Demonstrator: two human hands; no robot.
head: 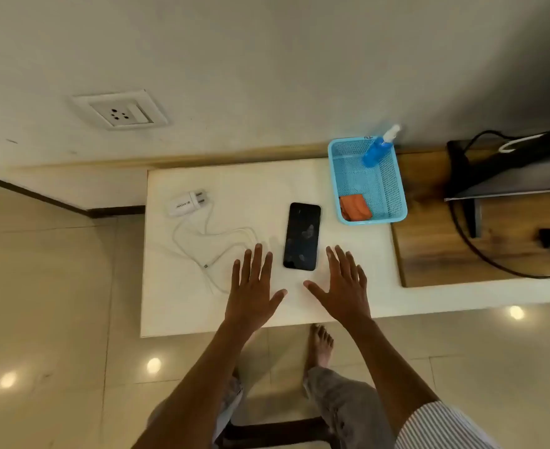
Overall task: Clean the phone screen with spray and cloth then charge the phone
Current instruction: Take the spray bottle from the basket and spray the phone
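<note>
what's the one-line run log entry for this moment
stage: not started | left hand: open | right hand: open | phone: table, smudged | spray bottle, cloth: basket | charger: unplugged

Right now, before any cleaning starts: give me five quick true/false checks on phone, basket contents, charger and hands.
1. The phone lies flat on the white table, screen up, between the two hands. True.
2. The spray bottle stands on the table outside the basket. False: it leans inside the blue basket, at its far corner.
3. The orange cloth lies in the basket's near corner. True.
4. The charger is plugged into the wall socket. False: it lies on the table, its cable loose beside it.
5. The left hand holds the cable end. False: the left hand and the right hand are open and hold nothing.
</note>
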